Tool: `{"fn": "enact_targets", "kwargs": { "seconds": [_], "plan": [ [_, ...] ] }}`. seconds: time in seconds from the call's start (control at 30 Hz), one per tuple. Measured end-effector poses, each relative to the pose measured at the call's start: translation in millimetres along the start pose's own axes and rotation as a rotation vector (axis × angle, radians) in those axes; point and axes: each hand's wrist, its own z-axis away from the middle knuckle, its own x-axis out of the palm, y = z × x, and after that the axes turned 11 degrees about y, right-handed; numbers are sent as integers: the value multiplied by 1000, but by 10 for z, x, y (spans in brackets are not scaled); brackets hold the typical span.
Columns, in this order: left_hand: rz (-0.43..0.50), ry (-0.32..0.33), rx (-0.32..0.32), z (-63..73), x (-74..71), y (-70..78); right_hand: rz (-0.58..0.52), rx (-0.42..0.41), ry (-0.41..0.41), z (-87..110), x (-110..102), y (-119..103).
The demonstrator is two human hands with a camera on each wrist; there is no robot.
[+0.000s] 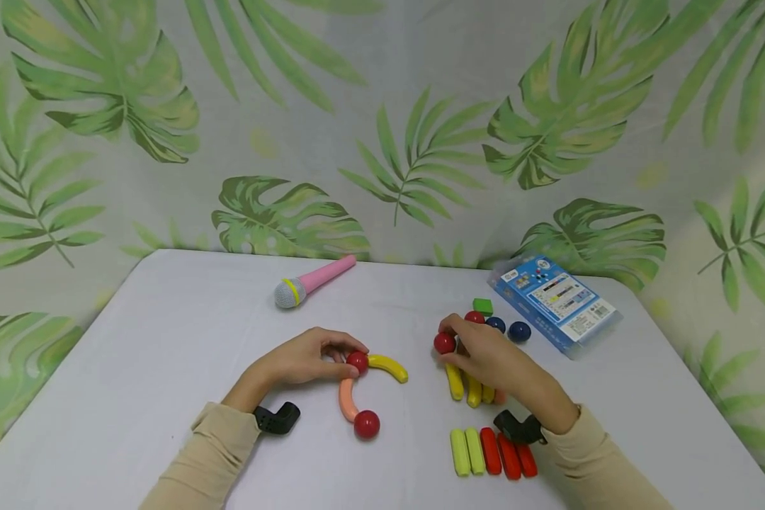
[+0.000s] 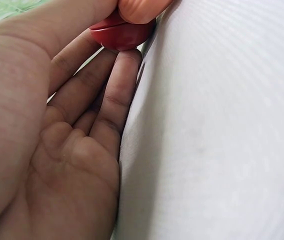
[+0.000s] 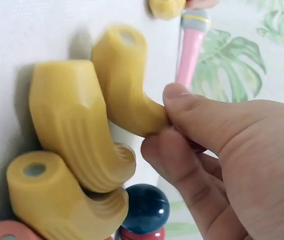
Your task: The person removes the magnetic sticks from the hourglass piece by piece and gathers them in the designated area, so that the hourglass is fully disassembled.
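Note:
My left hand [image 1: 312, 356] pinches a glossy red ball [image 1: 358, 362] between thumb and fingers. A curved yellow stick [image 1: 390, 367] extends right from that ball, and a curved orange stick [image 1: 346, 400] runs down to a second red ball [image 1: 367, 424]. In the left wrist view the held ball is partly covered by the orange stick [image 2: 143, 9]. My right hand [image 1: 484, 347] holds another red ball [image 1: 444, 343] at its fingertips. In the right wrist view, one end of a curved yellow stick [image 3: 124, 80] meets these fingertips, and thumb and fingers mostly hide the ball.
Beside the right hand lie more yellow sticks [image 3: 69, 120], dark blue balls [image 1: 519, 331] and a green block [image 1: 482, 306]. Light-green sticks [image 1: 460, 452] and red sticks [image 1: 508, 455] form a row in front. Farther back are a pink toy microphone [image 1: 321, 277] and a blue package [image 1: 554, 301].

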Motion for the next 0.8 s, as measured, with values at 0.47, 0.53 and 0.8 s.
{"fn": "enact_targets", "kwargs": {
  "seconds": [0.47,0.53,0.8],
  "plan": [
    [-2,1,11,-1,-7,-15,-21,-3,9,74,20,-61],
    [-4,3,11,-3,-4,-23,-42,-3,-9,94,22,-82],
    [0,-1,6,-6,-3,-19,-27,-58,-10,134,-69,-155]
  ]
}}
